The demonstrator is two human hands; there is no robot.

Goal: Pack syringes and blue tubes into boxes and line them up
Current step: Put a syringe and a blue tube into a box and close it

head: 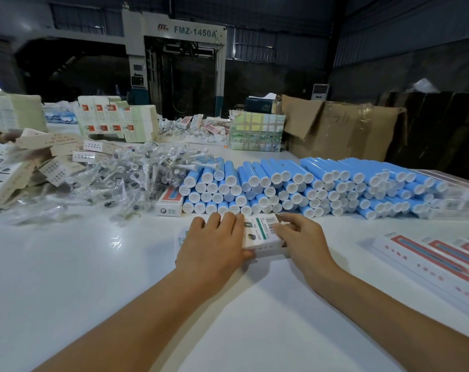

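A small white box (pixel 261 233) with a barcode and green print lies on the white table (pixel 93 264), just in front of the blue tubes. My left hand (pixel 214 244) lies over the box's left part, thumb hooked under its near edge. My right hand (pixel 300 237) grips its right end, fingers at the end flap. A long stack of blue tubes (pixel 295 186) with white caps runs across the table behind. A heap of syringes in clear wrappers (pixel 131 175) sits to the left of the tubes. A row of filled boxes (pixel 437 261) lies side by side at the right.
Flat unfolded cartons (pixel 18 167) pile up at the far left. One closed box (pixel 169 201) stands against the tube stack's left end. A taped carton (pixel 256 132), brown cardboard boxes (pixel 343 130) and a large machine (pixel 185 65) stand behind the table.
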